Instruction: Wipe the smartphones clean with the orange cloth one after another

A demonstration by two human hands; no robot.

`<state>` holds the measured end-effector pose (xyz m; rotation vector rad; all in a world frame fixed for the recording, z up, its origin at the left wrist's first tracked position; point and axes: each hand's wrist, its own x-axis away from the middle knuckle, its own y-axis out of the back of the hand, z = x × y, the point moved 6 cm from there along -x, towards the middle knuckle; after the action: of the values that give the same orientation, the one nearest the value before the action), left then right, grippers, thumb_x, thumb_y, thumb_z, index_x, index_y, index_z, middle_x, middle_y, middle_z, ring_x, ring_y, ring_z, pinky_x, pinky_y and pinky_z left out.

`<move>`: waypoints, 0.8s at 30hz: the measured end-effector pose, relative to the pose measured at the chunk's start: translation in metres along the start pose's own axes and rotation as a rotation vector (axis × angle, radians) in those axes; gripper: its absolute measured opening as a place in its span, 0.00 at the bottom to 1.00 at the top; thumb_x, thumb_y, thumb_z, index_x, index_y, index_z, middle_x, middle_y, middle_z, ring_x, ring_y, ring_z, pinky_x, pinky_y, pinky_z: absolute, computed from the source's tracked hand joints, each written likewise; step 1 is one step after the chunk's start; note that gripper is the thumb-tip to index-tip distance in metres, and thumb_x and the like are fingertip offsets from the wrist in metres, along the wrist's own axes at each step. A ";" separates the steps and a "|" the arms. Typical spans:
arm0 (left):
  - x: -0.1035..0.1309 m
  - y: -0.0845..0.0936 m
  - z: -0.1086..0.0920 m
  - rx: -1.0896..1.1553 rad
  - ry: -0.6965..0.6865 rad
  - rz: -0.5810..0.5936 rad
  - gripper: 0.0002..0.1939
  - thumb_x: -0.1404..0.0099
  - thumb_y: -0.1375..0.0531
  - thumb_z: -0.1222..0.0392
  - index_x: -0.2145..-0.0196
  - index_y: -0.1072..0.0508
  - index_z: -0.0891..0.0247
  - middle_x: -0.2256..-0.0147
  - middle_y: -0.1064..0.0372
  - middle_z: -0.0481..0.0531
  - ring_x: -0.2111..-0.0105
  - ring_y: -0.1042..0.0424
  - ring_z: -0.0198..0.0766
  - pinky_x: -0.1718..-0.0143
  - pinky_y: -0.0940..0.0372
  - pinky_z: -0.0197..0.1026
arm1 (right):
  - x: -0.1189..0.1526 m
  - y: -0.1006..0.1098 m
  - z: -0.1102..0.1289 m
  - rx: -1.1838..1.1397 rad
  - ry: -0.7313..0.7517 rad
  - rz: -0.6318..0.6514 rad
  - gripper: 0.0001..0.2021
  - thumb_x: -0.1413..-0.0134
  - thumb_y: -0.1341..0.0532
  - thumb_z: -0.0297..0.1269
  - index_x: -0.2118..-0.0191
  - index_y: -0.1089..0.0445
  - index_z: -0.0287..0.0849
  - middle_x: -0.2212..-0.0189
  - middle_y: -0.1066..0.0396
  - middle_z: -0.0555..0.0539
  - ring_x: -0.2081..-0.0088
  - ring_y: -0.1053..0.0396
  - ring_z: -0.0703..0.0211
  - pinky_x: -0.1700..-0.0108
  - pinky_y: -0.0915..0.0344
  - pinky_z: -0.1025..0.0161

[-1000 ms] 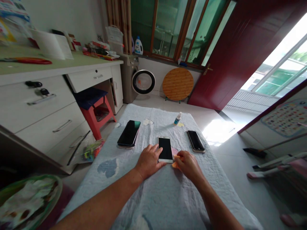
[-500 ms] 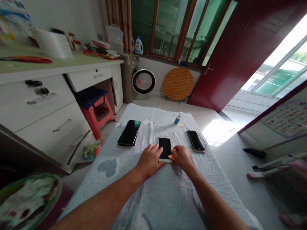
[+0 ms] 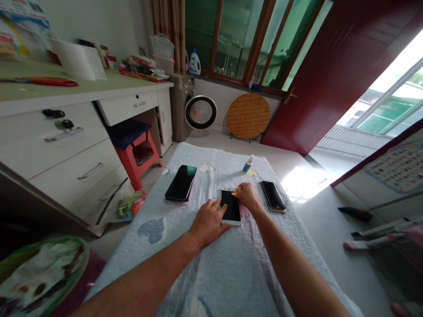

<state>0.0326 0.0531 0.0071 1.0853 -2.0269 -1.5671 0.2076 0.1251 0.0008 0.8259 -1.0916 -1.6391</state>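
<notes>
Matt cloth (image 3: 211,281), wrinkled and slightly rough, covers the worktop (image 3: 228,160). Midway between its side edges, the white phone (image 3: 233,212) has a smooth, glass-like black screen in a pale rim. Near the left edge, the black phone (image 3: 181,182) is glossy with a greenish sheen; by the right edge, the third phone (image 3: 272,196) is dark and shiny. Toward the far edge, the bottle (image 3: 247,165) looks like smooth plastic. The orange scrap (image 3: 235,194) looks matt, cloth or paper unclear.

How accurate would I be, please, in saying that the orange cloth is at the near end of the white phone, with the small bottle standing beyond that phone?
One part is wrong: the head view shows the orange cloth at the far end of the white phone, with the small bottle standing beyond that phone.
</notes>
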 end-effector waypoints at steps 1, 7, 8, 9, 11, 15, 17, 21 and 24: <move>0.000 0.000 0.000 -0.001 0.003 -0.004 0.32 0.41 0.40 0.41 0.45 0.33 0.65 0.44 0.38 0.63 0.47 0.37 0.54 0.46 0.42 0.51 | 0.001 0.000 0.000 0.002 0.002 0.003 0.14 0.50 0.46 0.33 0.65 0.22 0.35 0.69 0.24 0.40 0.66 0.30 0.56 0.68 0.44 0.66; 0.001 -0.001 0.000 -0.011 0.023 -0.003 0.32 0.40 0.40 0.42 0.44 0.34 0.65 0.44 0.37 0.63 0.46 0.37 0.54 0.46 0.41 0.51 | 0.027 0.005 0.000 0.008 0.033 0.044 0.13 0.50 0.45 0.33 0.68 0.22 0.36 0.73 0.25 0.42 0.68 0.30 0.58 0.70 0.46 0.66; 0.001 -0.001 -0.001 -0.011 0.025 0.000 0.32 0.40 0.40 0.42 0.44 0.34 0.65 0.44 0.37 0.63 0.46 0.37 0.54 0.46 0.41 0.51 | 0.034 0.006 -0.001 0.004 0.042 0.054 0.13 0.50 0.45 0.33 0.69 0.22 0.36 0.73 0.25 0.42 0.69 0.31 0.58 0.70 0.47 0.66; 0.001 -0.001 -0.001 -0.009 0.027 0.001 0.33 0.40 0.40 0.42 0.44 0.34 0.65 0.44 0.37 0.63 0.47 0.37 0.54 0.47 0.41 0.51 | 0.041 0.007 -0.002 -0.002 0.052 0.061 0.13 0.50 0.45 0.34 0.69 0.23 0.36 0.73 0.25 0.42 0.69 0.31 0.59 0.70 0.47 0.67; 0.001 -0.002 -0.001 -0.005 0.030 -0.004 0.33 0.40 0.40 0.41 0.44 0.34 0.65 0.43 0.38 0.64 0.46 0.37 0.54 0.47 0.40 0.51 | 0.056 0.008 -0.004 -0.014 0.074 0.069 0.13 0.49 0.46 0.34 0.69 0.23 0.37 0.73 0.25 0.42 0.70 0.31 0.60 0.71 0.48 0.67; 0.001 -0.003 -0.001 -0.011 0.033 -0.019 0.33 0.40 0.40 0.41 0.44 0.33 0.66 0.43 0.37 0.64 0.46 0.37 0.54 0.47 0.40 0.51 | 0.085 0.009 -0.008 -0.043 0.078 0.088 0.13 0.49 0.46 0.35 0.71 0.24 0.37 0.74 0.25 0.43 0.71 0.32 0.60 0.71 0.48 0.67; 0.001 -0.003 -0.002 -0.016 0.035 -0.025 0.32 0.40 0.40 0.42 0.44 0.33 0.66 0.43 0.37 0.64 0.46 0.38 0.54 0.46 0.41 0.51 | 0.098 0.011 -0.009 -0.067 0.077 0.089 0.14 0.49 0.46 0.34 0.72 0.24 0.36 0.74 0.26 0.43 0.71 0.32 0.61 0.71 0.48 0.67; 0.001 -0.003 -0.002 -0.023 0.026 -0.039 0.31 0.40 0.39 0.43 0.45 0.33 0.65 0.44 0.37 0.64 0.47 0.37 0.53 0.47 0.40 0.51 | 0.118 0.015 -0.008 -0.100 0.095 0.078 0.13 0.49 0.46 0.34 0.72 0.25 0.36 0.74 0.26 0.44 0.71 0.32 0.61 0.70 0.46 0.67; 0.002 -0.003 -0.002 -0.027 0.021 -0.049 0.32 0.40 0.40 0.43 0.45 0.33 0.65 0.44 0.37 0.64 0.47 0.37 0.53 0.48 0.40 0.51 | 0.125 0.018 -0.010 -0.121 0.090 0.093 0.13 0.50 0.46 0.35 0.72 0.25 0.37 0.74 0.26 0.45 0.71 0.32 0.61 0.69 0.46 0.67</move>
<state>0.0337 0.0505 0.0049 1.1448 -1.9732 -1.5956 0.1842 0.0007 0.0107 0.7511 -0.9445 -1.5591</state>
